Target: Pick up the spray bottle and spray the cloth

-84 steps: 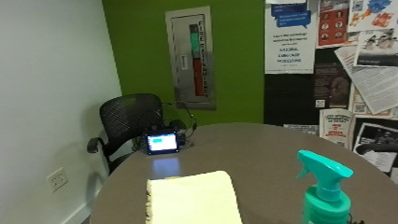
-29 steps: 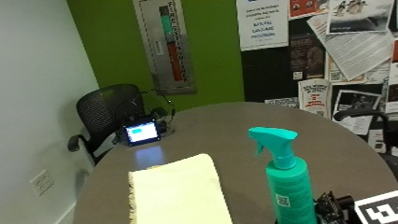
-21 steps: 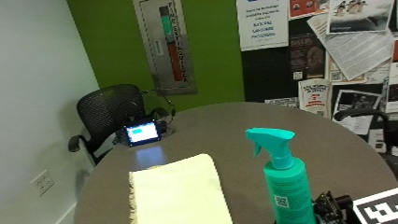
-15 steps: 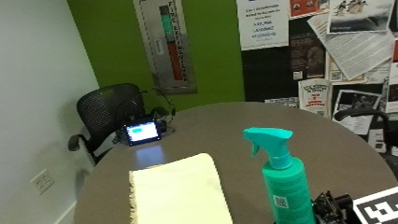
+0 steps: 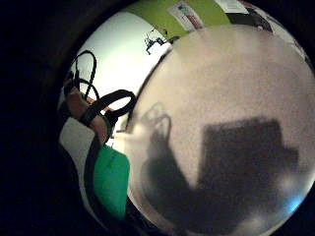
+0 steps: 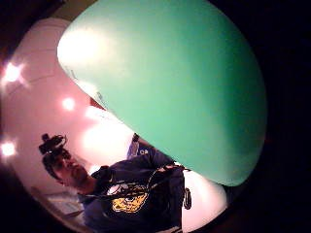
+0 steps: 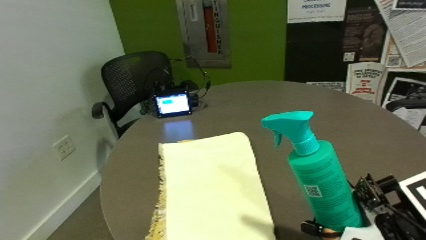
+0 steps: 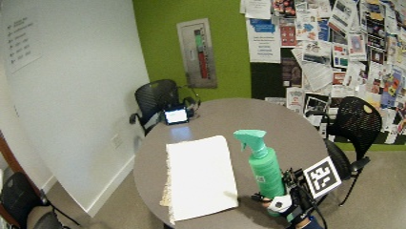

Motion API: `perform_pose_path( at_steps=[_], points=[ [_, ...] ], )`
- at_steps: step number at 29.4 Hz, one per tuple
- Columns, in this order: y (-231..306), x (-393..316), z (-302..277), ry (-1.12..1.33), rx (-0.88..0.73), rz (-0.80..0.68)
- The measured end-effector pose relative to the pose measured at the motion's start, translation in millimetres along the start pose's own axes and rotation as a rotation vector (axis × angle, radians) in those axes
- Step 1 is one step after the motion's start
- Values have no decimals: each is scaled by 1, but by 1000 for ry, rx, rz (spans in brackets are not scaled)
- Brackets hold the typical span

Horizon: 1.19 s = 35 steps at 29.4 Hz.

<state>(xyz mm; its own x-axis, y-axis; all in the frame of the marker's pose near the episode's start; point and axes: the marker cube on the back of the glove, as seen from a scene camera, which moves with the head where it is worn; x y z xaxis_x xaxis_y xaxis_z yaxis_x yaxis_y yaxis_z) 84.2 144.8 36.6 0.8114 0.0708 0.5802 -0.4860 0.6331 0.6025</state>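
The gloved right hand (image 8: 289, 206) sits at the near edge of the round table (image 7: 373, 120), at the base of the teal spray bottle (image 7: 316, 175), with the bottle's lower body against the palm; in the thumb-side palm view the green bottle (image 6: 180, 82) fills most of the picture, and in the little-finger-side view a strip of its green wall (image 5: 110, 179) shows next to a strapped finger (image 5: 91, 113). Whether the fingers are actually wrapped round the bottle cannot be told, since only a small part of the hand shows at its foot. The bottle stands upright just above the hand, its trigger head and nozzle pointing toward the cloth. That pale yellow cloth (image 7: 210, 185) lies flat on the table to the bottle's nozzle side, near the hand but apart from it, one fringed edge along the table rim. Farther out, beyond the cloth at the table's far edge, a small camera with a lit screen (image 7: 173, 104) stands, and behind it a black mesh office chair (image 7: 133, 80) against the green wall.
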Motion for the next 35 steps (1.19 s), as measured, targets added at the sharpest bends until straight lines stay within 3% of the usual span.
perform_pose_path(
  at_steps=[10,21,35],
  points=[
    [-6,-25,-51,273,-98,-3],
    [4,-51,-37,481,-364,-31],
    [5,-61,-38,617,-546,142]
  ],
)
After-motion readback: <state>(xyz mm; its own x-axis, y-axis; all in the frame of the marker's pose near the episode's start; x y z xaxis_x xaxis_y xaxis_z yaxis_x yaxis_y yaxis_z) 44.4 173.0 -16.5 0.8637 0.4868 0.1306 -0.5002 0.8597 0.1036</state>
